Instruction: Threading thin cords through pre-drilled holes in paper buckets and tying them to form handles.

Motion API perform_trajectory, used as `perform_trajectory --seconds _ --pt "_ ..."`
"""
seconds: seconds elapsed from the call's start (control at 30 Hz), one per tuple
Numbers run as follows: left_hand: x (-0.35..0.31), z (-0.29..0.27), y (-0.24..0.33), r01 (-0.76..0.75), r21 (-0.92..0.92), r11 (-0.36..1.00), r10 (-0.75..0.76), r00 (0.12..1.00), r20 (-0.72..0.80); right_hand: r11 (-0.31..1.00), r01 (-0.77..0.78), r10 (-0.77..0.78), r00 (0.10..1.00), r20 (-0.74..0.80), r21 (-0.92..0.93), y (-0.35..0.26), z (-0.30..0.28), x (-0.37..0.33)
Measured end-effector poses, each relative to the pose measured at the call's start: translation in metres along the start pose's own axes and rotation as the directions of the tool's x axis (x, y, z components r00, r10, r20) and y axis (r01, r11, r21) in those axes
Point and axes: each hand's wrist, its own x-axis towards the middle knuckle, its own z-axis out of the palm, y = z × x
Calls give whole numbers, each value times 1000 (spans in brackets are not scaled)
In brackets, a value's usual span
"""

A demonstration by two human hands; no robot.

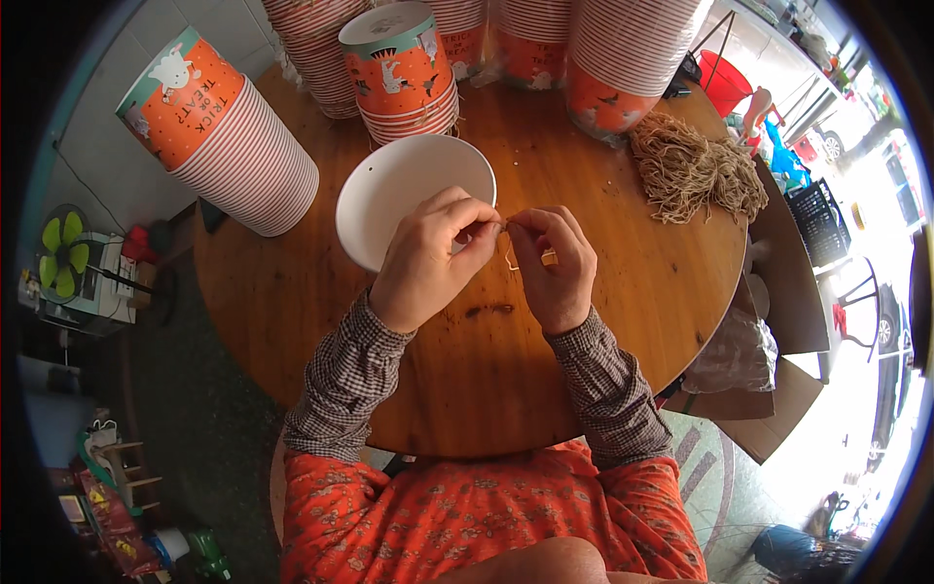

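Observation:
In front of me, my left hand (433, 255) and my right hand (556, 271) meet fingertip to fingertip above the table. Both pinch a thin tan cord (510, 261), and a short loop of it hangs below the fingers. Much of the cord is hidden by the hands. A white paper bucket (365, 219) lies tipped with its mouth toward me, just behind my left hand. A small dark hole shows in its inner wall. At the right of the table lies a loose heap of tan cords (691, 170).
On the round wooden table (467, 389), a stack of orange buckets (233, 141) leans at the left. More bucket stacks (394, 73) line the far edge, some in clear plastic. Past the right edge are an open cardboard box (793, 282) and a red bucket (725, 83). A green-bladed fan (63, 248) stands left.

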Motion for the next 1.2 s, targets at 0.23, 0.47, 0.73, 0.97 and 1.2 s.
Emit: perform_trajectory --seconds 0.23,0.47,0.73,0.97,1.2 --pt "0 -11 -4 428 -464 776 -321 900 294 986 -63 55 997 54 158 2 0 -3" --pt "0 -11 -3 389 -454 801 -325 921 215 897 -226 197 974 114 379 -6 -1 -3" --pt "1 -12 -1 360 -401 842 -272 927 260 895 -273 244 962 124 352 -1 -5 -3" --pt "2 -12 -4 290 -322 901 -232 951 206 722 -504 398 863 312 474 -10 -12 4" --pt "4 -11 -4 266 -301 916 -228 961 155 606 -647 496 762 415 463 -18 -14 8"
